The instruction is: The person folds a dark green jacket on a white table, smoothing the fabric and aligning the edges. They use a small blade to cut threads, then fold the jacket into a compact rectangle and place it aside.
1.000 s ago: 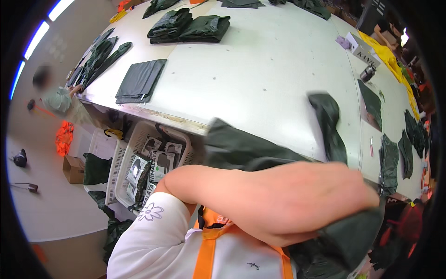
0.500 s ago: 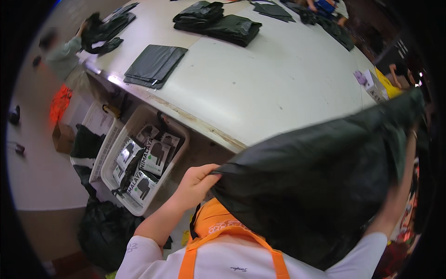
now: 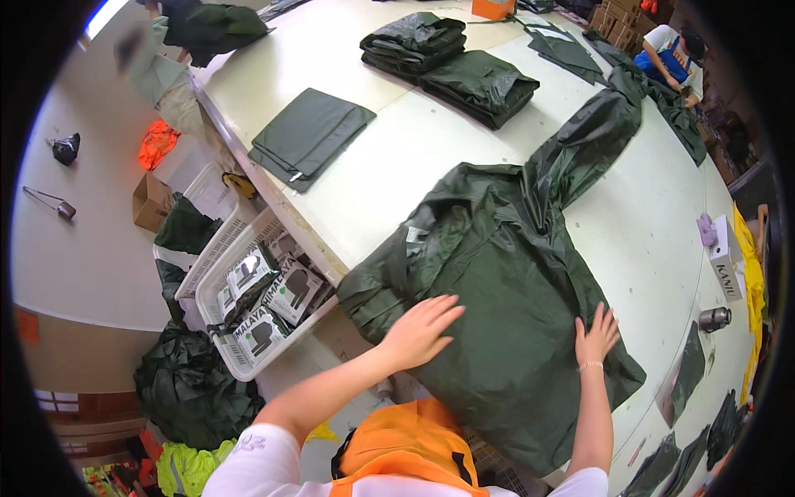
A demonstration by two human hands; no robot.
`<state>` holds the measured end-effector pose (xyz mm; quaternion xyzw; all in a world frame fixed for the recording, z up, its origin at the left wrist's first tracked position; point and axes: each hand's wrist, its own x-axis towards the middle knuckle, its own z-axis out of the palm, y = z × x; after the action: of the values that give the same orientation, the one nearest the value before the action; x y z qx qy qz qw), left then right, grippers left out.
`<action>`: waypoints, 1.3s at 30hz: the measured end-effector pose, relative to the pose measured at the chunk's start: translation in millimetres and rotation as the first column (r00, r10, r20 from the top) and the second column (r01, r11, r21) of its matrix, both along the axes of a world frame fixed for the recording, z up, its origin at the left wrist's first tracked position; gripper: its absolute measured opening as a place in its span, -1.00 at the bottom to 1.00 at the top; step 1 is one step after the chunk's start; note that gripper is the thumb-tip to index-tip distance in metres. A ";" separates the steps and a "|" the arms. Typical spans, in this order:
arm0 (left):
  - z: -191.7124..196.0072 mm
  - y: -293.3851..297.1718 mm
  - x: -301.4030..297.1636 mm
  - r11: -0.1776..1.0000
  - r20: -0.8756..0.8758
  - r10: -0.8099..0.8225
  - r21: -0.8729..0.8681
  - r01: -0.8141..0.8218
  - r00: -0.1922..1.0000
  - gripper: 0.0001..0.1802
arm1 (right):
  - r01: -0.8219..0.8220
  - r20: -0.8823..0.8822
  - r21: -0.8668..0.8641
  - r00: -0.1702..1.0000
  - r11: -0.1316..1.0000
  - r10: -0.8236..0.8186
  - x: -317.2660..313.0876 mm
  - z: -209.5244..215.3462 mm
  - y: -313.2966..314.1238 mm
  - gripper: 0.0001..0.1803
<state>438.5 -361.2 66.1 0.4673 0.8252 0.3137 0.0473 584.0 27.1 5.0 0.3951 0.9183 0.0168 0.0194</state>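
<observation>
A dark green rain jacket lies spread on the white table, its lower part hanging over the near edge. One sleeve stretches away toward the far right; the other is bunched at the left by the table edge. My left hand rests on the jacket's left side, fingers apart. On its right side my right hand lies flat with fingers spread, a bracelet at the wrist. Neither hand grips the fabric.
Beyond the jacket are a folded green garment and stacked folded garments. A white basket of packaged garments stands below the table's left edge. A metal flask and white box sit right. Co-workers handle garments at far left and far right.
The jacket, held up in the air by both hands before, now lies on the table. Both hands have let go and rest flat on it. The view has shifted.
</observation>
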 end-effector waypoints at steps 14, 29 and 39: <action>-19.3 70.4 -256.1 0.472 -0.770 0.493 -0.154 -0.868 0.405 -0.38 | -0.163 -0.242 0.011 0.957 0.987 0.161 76.3 -1.6 147.1 -0.47; -43.5 322.8 -308.9 0.748 -0.120 0.530 -0.400 -0.529 0.840 -0.21 | 0.079 -0.508 -0.794 0.460 0.603 -0.728 183.1 6.3 199.7 -0.56; -53.5 202.2 -208.1 0.953 -0.556 0.156 -0.133 -0.273 0.816 -0.28 | 0.400 -0.594 -0.451 0.532 0.797 -0.603 138.3 -43.3 198.7 -0.73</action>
<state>230.5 -159.0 12.5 0.4325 0.8805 0.0857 -0.1741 722.3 225.7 -38.4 0.6122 0.6896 -0.2644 -0.2824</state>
